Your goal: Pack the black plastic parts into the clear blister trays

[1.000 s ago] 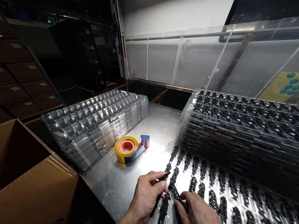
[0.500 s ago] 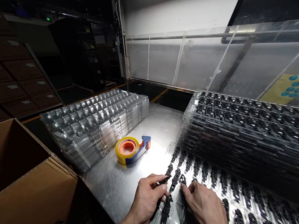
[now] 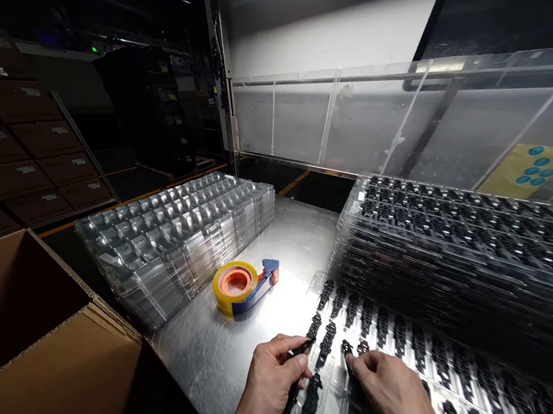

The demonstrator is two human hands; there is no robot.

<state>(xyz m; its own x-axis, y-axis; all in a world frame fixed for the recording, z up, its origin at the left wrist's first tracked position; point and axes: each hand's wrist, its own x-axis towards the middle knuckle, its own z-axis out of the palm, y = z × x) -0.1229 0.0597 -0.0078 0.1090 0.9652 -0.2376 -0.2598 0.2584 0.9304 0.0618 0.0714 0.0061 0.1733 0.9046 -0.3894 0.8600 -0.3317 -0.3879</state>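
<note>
A clear blister tray (image 3: 447, 408) lies on the metal table (image 3: 208, 350) in front of me, its pockets filled with small black plastic parts (image 3: 349, 309). My left hand (image 3: 271, 385) is closed on one or more long black parts at the tray's near left corner. My right hand (image 3: 389, 388) rests on the tray just to the right, fingertips pinched on a black part (image 3: 347, 347) seated in a pocket.
A tall stack of filled trays (image 3: 462, 244) stands at the right. A stack of empty clear trays (image 3: 179, 232) sits at the left rear, with a tape dispenser (image 3: 243, 283) in front of it. An open cardboard box (image 3: 46, 343) stands at the left. Clear acrylic panels (image 3: 371, 121) rise behind.
My right hand has moved up and right from the tray's near edge to a part further along the row. My left hand has kept its grip and hardly moved.
</note>
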